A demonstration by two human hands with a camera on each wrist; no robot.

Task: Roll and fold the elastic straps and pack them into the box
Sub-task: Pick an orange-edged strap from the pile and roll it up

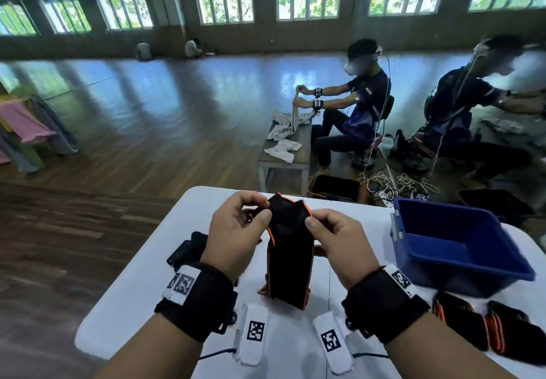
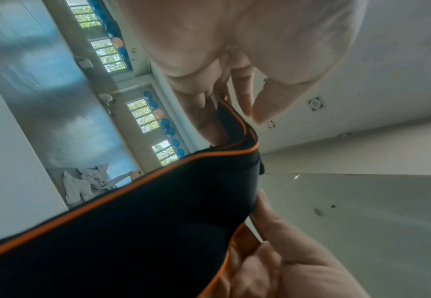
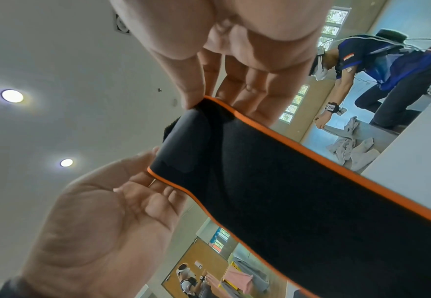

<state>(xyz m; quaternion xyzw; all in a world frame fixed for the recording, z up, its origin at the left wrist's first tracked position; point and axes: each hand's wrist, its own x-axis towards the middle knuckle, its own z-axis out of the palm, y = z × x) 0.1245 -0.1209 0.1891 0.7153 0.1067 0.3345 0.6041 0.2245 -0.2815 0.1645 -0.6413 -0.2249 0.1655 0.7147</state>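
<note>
The strap (image 1: 288, 248) hangs upright between the hands, long axis running straight down, its tail just above the counter (image 1: 141, 284). Left hand (image 1: 236, 231) and right hand (image 1: 339, 242) each pinch a top corner (equally near, I'd say). The box (image 1: 461, 248) waits to the right.

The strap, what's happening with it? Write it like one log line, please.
step: folding | strap: held up, top end pinched | left hand: grips | right hand: grips | blue box: no strap visible inside
</note>
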